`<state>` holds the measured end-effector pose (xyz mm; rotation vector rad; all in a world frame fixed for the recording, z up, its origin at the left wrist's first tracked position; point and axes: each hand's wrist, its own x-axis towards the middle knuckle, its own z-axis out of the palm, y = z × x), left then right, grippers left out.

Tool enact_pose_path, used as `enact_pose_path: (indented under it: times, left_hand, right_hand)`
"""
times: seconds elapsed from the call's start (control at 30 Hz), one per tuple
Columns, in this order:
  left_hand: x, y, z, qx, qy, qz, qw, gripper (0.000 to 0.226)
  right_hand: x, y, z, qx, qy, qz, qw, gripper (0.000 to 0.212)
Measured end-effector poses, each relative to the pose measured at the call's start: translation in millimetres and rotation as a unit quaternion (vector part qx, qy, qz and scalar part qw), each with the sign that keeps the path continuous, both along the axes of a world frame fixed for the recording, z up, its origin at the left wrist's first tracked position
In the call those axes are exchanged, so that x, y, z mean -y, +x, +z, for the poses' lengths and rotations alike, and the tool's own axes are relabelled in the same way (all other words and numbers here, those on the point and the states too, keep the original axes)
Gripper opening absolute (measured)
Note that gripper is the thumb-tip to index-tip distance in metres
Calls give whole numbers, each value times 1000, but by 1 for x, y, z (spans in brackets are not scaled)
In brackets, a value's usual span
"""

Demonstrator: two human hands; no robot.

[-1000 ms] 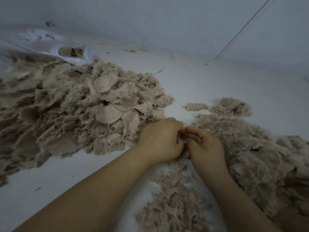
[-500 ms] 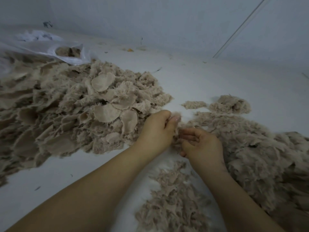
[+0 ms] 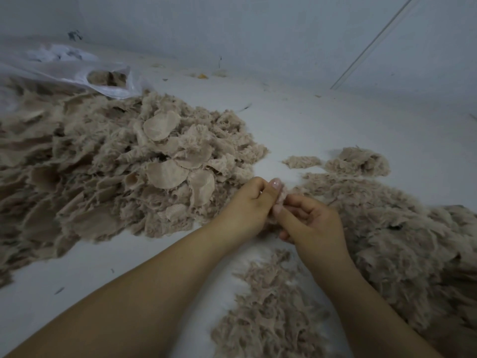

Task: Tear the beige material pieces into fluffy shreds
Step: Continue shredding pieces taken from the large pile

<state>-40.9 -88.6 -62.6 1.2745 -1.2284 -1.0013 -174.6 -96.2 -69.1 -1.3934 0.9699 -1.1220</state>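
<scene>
A big heap of beige fuzzy material pieces (image 3: 124, 177), many of them round discs with a woven backing, covers the left of the white surface. Fluffy torn shreds (image 3: 387, 228) are piled on the right. A smaller patch of shreds (image 3: 273, 311) lies between my forearms. At the centre my left hand (image 3: 245, 208) and my right hand (image 3: 312, 220) meet, and both pinch one small beige piece (image 3: 280, 196) between thumbs and fingers. Most of that piece is hidden by my fingers.
A clear plastic bag (image 3: 77, 73) holding more beige pieces lies at the far left behind the heap. Two small tufts (image 3: 302, 161) sit apart near the centre. A white wall (image 3: 258, 27) rises behind, and small debris lies along its foot.
My hands stayed together at the centre. The left hand first uncurled with its fingers up, and now both hands pinch the small piece with thumbs showing.
</scene>
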Motion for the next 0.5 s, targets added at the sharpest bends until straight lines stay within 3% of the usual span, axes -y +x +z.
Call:
enact_pose_path:
  times: [0.17, 0.37, 0.47, 0.5]
  left_hand:
    - [-2, 4, 1, 30, 24, -68, 997, 36]
    - [-4, 15, 4, -2, 59, -98, 993, 22]
    - [-5, 8, 4, -10, 52, -109, 993, 36]
    - [-6, 7, 4, -11, 49, -111, 993, 39]
  right_hand:
    - [4, -3, -1, -2, 23, -49, 999, 11]
    - [5, -3, 2, 27, 32, -44, 998, 3]
    - [1, -1, 2, 15, 6, -9, 1000, 29]
    - [1, -1, 3, 2, 0, -12, 1000, 27]
